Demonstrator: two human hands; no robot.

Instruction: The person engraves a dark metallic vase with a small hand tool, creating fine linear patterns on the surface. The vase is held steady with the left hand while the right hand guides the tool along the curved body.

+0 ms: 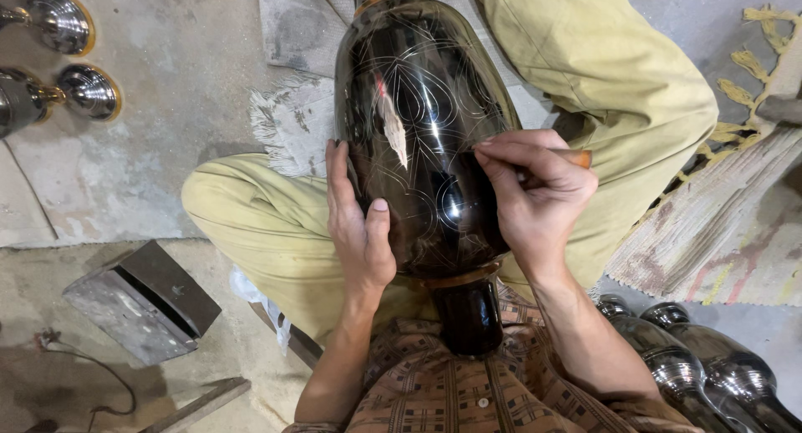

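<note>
The right hand [535, 195] pinches a wooden-handled engraving tool [576, 158], tip left of its grip on the dark vase [418, 132], whose long axis runs away along the lap; the left hand [357, 224] lies flat, steadying it.

I am in a metal craft workshop, working seated on the floor. The bare concrete floor [167, 82] under me is stained and patchy, with a frayed woven mat [718, 224] spread over part of it. Finished polished metal vases [58, 19] lie at my upper left, and more of the same [702, 366] lie at my lower right. A dark metal block [142, 303] sits on the floor at my left. Across my lap lies a large dark vase [418, 132] with fine engraved line patterns.
</note>
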